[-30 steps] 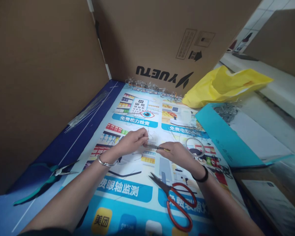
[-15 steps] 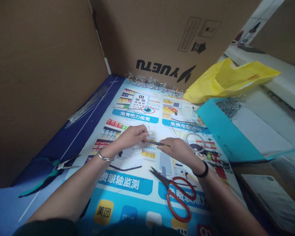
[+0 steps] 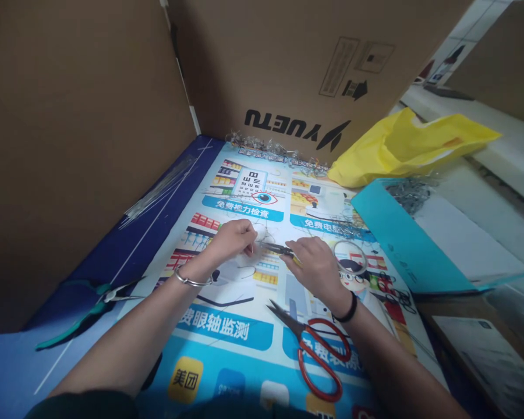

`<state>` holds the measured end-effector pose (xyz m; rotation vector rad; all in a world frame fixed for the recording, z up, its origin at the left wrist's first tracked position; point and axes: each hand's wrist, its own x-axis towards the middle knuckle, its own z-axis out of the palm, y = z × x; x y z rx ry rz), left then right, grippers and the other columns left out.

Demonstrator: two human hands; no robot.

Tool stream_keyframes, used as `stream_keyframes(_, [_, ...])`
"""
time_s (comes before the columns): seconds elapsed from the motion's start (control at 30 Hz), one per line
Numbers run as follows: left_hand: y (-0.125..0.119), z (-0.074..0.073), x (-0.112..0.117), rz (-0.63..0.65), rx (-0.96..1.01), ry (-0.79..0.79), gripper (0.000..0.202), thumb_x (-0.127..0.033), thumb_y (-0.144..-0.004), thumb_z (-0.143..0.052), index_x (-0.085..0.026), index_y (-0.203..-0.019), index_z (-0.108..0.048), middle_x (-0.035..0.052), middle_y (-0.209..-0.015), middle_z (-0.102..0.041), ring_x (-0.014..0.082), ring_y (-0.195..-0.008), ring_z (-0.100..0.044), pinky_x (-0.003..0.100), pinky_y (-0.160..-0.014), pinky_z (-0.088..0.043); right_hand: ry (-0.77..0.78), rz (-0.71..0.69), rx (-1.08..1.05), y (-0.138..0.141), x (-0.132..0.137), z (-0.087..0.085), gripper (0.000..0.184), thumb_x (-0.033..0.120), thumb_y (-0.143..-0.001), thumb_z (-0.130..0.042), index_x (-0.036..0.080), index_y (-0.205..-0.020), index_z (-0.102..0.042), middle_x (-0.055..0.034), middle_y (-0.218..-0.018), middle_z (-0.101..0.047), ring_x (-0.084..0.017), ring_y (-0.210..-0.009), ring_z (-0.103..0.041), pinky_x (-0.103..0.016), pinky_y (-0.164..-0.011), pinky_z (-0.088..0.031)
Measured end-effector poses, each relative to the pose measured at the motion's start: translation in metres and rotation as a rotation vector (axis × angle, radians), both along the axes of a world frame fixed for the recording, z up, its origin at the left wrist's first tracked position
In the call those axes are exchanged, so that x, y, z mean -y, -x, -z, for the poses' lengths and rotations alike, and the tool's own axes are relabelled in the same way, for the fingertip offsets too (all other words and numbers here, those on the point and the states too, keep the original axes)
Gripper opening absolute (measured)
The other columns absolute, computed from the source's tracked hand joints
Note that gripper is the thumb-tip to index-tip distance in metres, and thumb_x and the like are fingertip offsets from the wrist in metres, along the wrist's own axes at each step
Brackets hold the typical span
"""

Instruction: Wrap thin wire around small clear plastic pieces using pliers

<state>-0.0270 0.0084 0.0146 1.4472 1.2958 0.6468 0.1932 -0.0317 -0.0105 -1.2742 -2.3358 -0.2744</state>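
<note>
My left hand is closed in a pinch over the middle of the printed sheet, with a thin piece of wire at its fingertips. Facing it, my right hand grips small needle-nose pliers with yellowish handles. Their dark jaws point left, a short gap from my left fingers. Fine wire strands lie on the sheet around both hands, too thin to follow fully. Red-handled scissors rest nearer to me, below my right hand.
Green-handled pliers and a bundle of straight wires lie left. A wire coil is at right, beside a turquoise box holding tangled wire. Behind stand cardboard walls, a yellow bag and wire pieces.
My right hand has turned and drawn slightly back to the right, its fingers looser on the pliers. The pliers' tip has parted from my left fingers, which have shifted slightly left.
</note>
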Motion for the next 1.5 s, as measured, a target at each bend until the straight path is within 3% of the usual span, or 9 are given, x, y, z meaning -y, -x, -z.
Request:
stream_keyframes(0.23, [-0.005,-0.001,0.002,-0.036,0.156,0.150,0.010,-0.022,-0.072,-0.050,-0.017,-0.063,-0.048,-0.0010,-0.052,-0.064,0.0110,-0.043,-0.060,0.017,-0.041,-0.037,-0.183,-0.060,0.202,0.002,0.007,-0.002,0.027,0.034,-0.085,-0.052,0.020,-0.107,-0.058,-0.0070,-0.090,-0.060,-0.020,-0.083,-0.046,-0.035,-0.073,-0.029])
stream_keyframes(1.1, [-0.010,0.008,0.002,-0.006,0.153,0.239,0.011,-0.023,-0.074,-0.052,-0.016,-0.066,-0.050,-0.0036,-0.053,-0.059,0.0107,-0.040,-0.060,0.017,-0.038,-0.037,-0.153,-0.110,0.190,0.002,0.009,0.002,0.024,0.024,-0.085,-0.052,0.023,-0.109,-0.056,-0.0057,-0.093,-0.061,-0.019,-0.085,-0.048,-0.035,-0.072,-0.031])
stream_keyframes(1.33, [-0.009,0.008,0.003,0.030,0.160,0.156,0.010,-0.022,-0.076,-0.050,-0.017,-0.067,-0.049,-0.0045,-0.056,-0.059,0.0088,-0.042,-0.059,0.018,-0.044,-0.040,-0.130,-0.100,0.191,0.002,0.008,0.000,0.021,0.027,-0.087,-0.049,0.021,-0.105,-0.058,-0.0068,-0.090,-0.060,-0.019,-0.081,-0.047,-0.035,-0.069,-0.031])
stream_keyframes(1.5, [-0.006,0.000,0.006,0.170,-0.056,-0.181,0.016,-0.026,-0.082,-0.045,-0.019,-0.070,-0.051,-0.0030,-0.062,-0.061,0.0118,-0.058,-0.061,0.022,-0.059,-0.044,-0.066,-0.072,0.222,0.003,0.010,-0.003,0.022,0.032,-0.088,-0.047,0.018,-0.100,-0.059,-0.0067,-0.083,-0.060,-0.018,-0.076,-0.046,-0.033,-0.067,-0.032])
